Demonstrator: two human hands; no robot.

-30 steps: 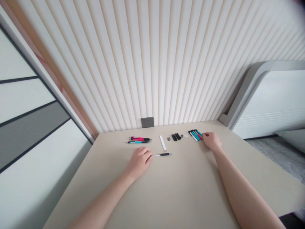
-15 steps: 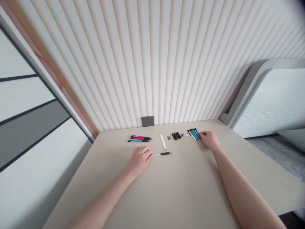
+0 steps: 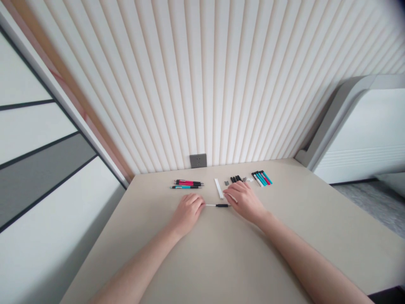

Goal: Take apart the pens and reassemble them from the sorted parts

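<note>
My left hand (image 3: 189, 211) rests on the table with its fingers pinched on the end of a thin white pen refill (image 3: 210, 205). A black pen grip (image 3: 222, 205) sits on the refill's other end, pointing right. Over the tip of that grip is my right hand (image 3: 243, 200), thumb and forefinger apart, with nothing visible between them. Whether its thumb touches the tip I cannot tell. Just behind it lie loose white refills (image 3: 218, 188) and several black grips (image 3: 236, 179), partly covered by the right hand.
Assembled pink and teal pens (image 3: 188, 184) lie at the back left. Several coloured pen barrels (image 3: 262, 178) stand side by side at the back right. Small grey parts (image 3: 226, 183) and clear pieces (image 3: 249, 179) lie between. A socket (image 3: 198, 160) is on the ribbed wall behind the table (image 3: 202, 261).
My right hand has left the coloured barrels and moved left to the tip of the black grip. The barrels stay in their row. My left hand keeps its hold on the refill.
</note>
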